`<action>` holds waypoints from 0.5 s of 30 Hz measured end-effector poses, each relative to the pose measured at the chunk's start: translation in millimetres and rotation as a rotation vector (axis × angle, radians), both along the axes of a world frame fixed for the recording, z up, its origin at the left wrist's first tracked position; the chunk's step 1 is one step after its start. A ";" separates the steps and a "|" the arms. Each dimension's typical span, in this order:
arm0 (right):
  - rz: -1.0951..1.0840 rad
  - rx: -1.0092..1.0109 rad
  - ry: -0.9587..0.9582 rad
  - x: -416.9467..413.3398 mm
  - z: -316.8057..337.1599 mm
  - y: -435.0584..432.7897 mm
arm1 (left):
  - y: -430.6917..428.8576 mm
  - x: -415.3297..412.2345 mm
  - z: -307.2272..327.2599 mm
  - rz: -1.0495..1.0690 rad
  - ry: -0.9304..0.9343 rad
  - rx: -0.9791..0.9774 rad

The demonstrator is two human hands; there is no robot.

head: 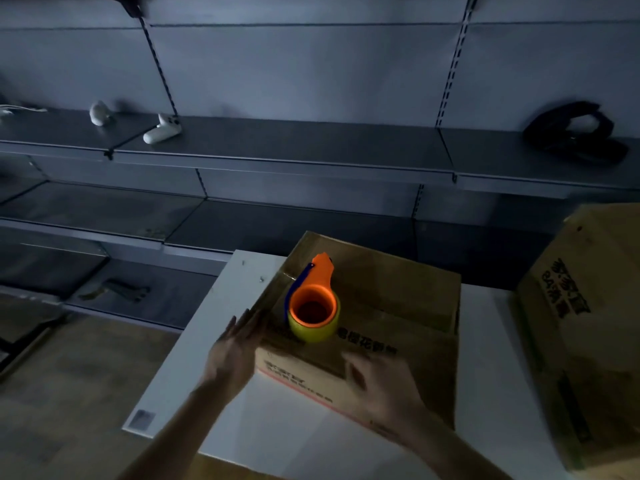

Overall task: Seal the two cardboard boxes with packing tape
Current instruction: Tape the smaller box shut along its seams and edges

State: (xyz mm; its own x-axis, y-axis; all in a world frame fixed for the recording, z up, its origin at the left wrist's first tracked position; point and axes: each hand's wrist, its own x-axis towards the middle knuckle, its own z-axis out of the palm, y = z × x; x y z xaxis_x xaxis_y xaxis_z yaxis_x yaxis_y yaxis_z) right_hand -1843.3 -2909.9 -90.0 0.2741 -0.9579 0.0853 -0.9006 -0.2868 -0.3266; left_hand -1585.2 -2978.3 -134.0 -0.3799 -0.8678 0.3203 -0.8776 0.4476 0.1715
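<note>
The cardboard box (398, 289) you're working on sits dead centre on the white table (277, 431), top flaps folded down. The orange tape dispenser (313, 303) with its yellow roll is parked on the lid toward the box's 9 o'clock edge, handle pointing to 12.

Your left hand (235, 351) is flat against the box's 9 o'clock side, fingers (247, 323) straight and released, gripping nothing. Your right hand (381, 386) is over the box's 6 o'clock edge; it's blurry, but the fingers (353, 368) look spread and relaxed, not wrapped around anything.

The second cardboard box (588, 323) is taller, at 3 o'clock of the first, close beside it on the same table, with printed lettering on its side.

Behind it all, at 12 o'clock, run grey shelves (311, 143). There are two white controllers (162, 131) up at 10 o'clock and a black strap thing (575, 133) at 2. It's pretty dim overall.
</note>
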 end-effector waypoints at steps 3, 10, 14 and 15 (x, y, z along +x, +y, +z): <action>-0.091 0.046 0.036 -37.9 -2.6 -22.1 | 36.5 -35.6 -2.9 0.022 0.025 0.000; -0.203 0.159 0.176 -102.2 -12.8 -39.3 | 92.3 -143.3 16.4 0.007 -0.199 0.378; -0.210 0.139 0.195 -112.7 -17.5 -30.0 | 114.7 -209.7 35.5 -0.041 -0.140 0.723; -0.210 0.133 0.193 -113.9 -16.3 -27.6 | 117.0 -222.2 33.1 -0.022 -0.122 0.750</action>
